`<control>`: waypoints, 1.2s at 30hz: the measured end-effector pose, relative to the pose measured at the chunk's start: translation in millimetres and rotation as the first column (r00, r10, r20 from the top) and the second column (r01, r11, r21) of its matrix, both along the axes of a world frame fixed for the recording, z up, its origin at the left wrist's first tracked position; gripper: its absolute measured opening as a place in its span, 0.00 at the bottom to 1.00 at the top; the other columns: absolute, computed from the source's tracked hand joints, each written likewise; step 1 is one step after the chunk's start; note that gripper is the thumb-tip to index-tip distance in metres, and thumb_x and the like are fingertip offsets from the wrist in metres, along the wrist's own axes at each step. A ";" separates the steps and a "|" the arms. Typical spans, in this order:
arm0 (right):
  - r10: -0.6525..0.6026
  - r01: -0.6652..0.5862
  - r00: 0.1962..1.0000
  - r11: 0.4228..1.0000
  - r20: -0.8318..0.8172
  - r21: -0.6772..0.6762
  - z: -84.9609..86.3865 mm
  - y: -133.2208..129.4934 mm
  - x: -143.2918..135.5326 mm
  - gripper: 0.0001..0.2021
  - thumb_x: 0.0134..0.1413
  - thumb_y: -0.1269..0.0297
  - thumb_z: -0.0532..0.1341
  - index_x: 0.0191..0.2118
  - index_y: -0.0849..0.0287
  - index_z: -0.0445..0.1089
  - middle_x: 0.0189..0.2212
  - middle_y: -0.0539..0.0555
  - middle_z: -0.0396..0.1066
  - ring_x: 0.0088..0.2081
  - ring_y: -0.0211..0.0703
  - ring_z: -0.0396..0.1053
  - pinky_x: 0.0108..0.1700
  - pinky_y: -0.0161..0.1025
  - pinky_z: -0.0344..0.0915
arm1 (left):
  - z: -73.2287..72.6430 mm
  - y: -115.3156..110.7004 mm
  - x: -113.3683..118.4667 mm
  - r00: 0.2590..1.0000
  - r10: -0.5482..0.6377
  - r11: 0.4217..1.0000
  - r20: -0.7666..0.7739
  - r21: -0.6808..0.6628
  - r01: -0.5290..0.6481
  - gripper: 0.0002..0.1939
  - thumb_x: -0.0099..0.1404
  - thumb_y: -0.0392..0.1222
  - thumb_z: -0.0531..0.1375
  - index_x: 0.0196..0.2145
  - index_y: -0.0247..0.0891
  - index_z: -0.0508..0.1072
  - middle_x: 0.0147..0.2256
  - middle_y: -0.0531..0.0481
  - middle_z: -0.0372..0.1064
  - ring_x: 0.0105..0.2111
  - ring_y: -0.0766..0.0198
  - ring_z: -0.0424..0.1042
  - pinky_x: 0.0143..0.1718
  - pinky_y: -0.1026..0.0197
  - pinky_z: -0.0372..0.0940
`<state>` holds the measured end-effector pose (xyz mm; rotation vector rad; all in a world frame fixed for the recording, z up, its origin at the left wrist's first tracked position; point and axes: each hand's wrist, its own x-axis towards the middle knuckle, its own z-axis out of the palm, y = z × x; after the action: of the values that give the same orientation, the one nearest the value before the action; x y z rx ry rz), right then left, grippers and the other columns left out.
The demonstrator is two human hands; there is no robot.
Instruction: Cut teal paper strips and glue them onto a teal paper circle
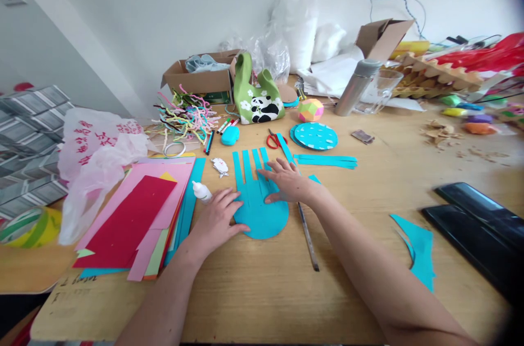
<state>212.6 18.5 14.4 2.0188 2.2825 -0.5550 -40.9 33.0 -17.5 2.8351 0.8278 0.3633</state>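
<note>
A blue paper piece (262, 219) lies flat on the table, rounded at the near end, with several long strips reaching away from me. My left hand (219, 220) rests on its left edge, fingers apart. On its upper right part lies my right hand (285, 179), fingers spread over the strips. A white glue bottle (201, 191) lies just beyond my left hand. Red-handled scissors (273, 140) are past the strips. A thin dark stick (308, 239) lies under my right forearm. More blue strips (325, 161) lie to the right, below blue spotted discs (316, 136).
Coloured paper sheets (131, 220) are stacked at the left beside a plastic bag (94, 155). A panda bag (262, 100), a steel flask (356, 89) and a glass mug (382, 92) stand behind. Black devices (475, 237) and a blue scrap (421, 250) lie right.
</note>
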 end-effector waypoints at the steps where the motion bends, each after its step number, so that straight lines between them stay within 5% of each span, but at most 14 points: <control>1: -0.001 0.001 1.000 1.000 0.002 -0.003 0.0 0.1 -0.1 0.46 0.43 0.46 0.67 0.67 0.49 0.49 0.68 0.61 0.42 0.67 0.67 0.32 0.62 0.67 0.38 | 0.2 0.0 0.1 1.000 0.000 1.000 0.000 -0.001 0.000 0.29 0.55 0.57 0.64 0.49 0.37 0.72 0.56 0.40 0.65 0.58 0.48 0.60 0.58 0.43 0.57; 21: -0.001 0.001 1.000 1.000 -0.003 -0.003 -1.6 0.8 -0.7 0.47 0.42 0.45 0.67 0.67 0.49 0.49 0.68 0.61 0.42 0.67 0.66 0.32 0.62 0.67 0.38 | -0.9 0.2 -0.1 1.000 -0.006 1.000 0.013 0.004 0.006 0.28 0.55 0.56 0.65 0.50 0.38 0.71 0.55 0.41 0.66 0.58 0.48 0.60 0.58 0.44 0.58; 25: -0.010 0.015 0.999 0.994 -0.051 0.105 -1.1 2.2 4.3 0.45 0.41 0.46 0.68 0.65 0.51 0.55 0.65 0.62 0.49 0.66 0.70 0.38 0.61 0.69 0.42 | -0.8 0.8 -0.5 0.999 -0.008 1.000 0.038 -0.008 0.009 0.29 0.56 0.58 0.63 0.50 0.38 0.71 0.55 0.40 0.66 0.58 0.48 0.60 0.57 0.43 0.58; 27: -0.007 0.041 0.992 0.963 -0.128 0.266 3.8 2.3 6.0 0.37 0.46 0.48 0.66 0.61 0.54 0.60 0.61 0.63 0.57 0.64 0.67 0.46 0.60 0.65 0.48 | 0.3 1.0 -0.3 0.999 -0.001 1.000 0.054 -0.011 0.002 0.27 0.58 0.58 0.62 0.50 0.39 0.71 0.55 0.40 0.66 0.57 0.48 0.61 0.57 0.42 0.58; 30: 0.036 0.171 0.931 0.836 -0.364 0.521 16.0 1.4 4.0 0.22 0.56 0.53 0.60 0.54 0.58 0.66 0.49 0.62 0.69 0.55 0.56 0.62 0.54 0.53 0.61 | 1.8 1.2 0.4 0.998 0.022 1.000 0.066 0.000 -0.022 0.23 0.61 0.54 0.61 0.50 0.39 0.72 0.54 0.41 0.67 0.56 0.49 0.62 0.57 0.42 0.59; 33: 0.032 0.369 0.814 0.743 -0.580 0.559 30.9 0.7 -2.5 0.15 0.60 0.57 0.56 0.47 0.59 0.67 0.36 0.57 0.73 0.39 0.46 0.71 0.41 0.43 0.67 | 1.4 0.8 1.1 0.998 0.031 0.999 0.059 0.012 -0.032 0.20 0.62 0.51 0.61 0.49 0.38 0.72 0.54 0.41 0.68 0.56 0.50 0.63 0.57 0.43 0.60; 36: -0.007 0.419 0.791 0.734 -0.611 0.534 49.6 2.0 -6.7 0.11 0.59 0.59 0.56 0.42 0.60 0.68 0.29 0.53 0.72 0.30 0.41 0.69 0.34 0.37 0.64 | -0.6 -0.1 2.0 0.998 0.019 1.000 0.052 0.012 -0.020 0.19 0.63 0.48 0.60 0.49 0.37 0.72 0.54 0.41 0.68 0.56 0.51 0.63 0.57 0.44 0.60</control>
<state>205.8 20.5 63.9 2.8078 2.9072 -0.4652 -38.9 32.9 -18.1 2.8181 0.8460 0.4439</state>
